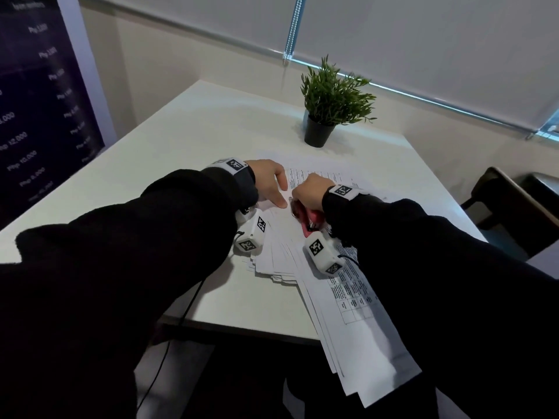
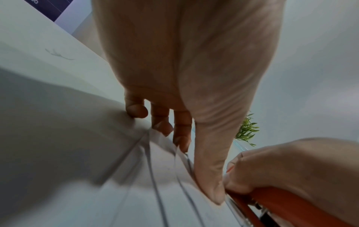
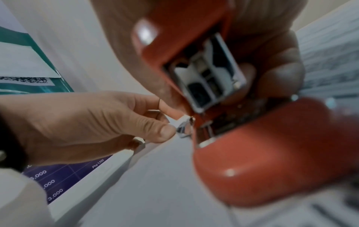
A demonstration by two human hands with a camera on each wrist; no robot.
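At the middle of the counter (image 1: pixel 196 131): sheets (image 1: pixel 281 237), fanned. The left grip (image 1: pixel 269 179) pinches their corner between thumb and forefinger, right at the mouth of the stapler (image 1: pixel 308 217). The right grip (image 1: pixel 311 189) is closed round the stapler, whose mouth stands apart.

Hazards, as judged:
- The left thumb sits just beside the mouth and may be nipped on the squeeze.
- The corner is uneven, so a staple may miss the lower sheets.
- A pile (image 1: pixel 363 343) overhangs the near edge and may slide off if the right sleeve (image 1: pixel 423 267) drags it.
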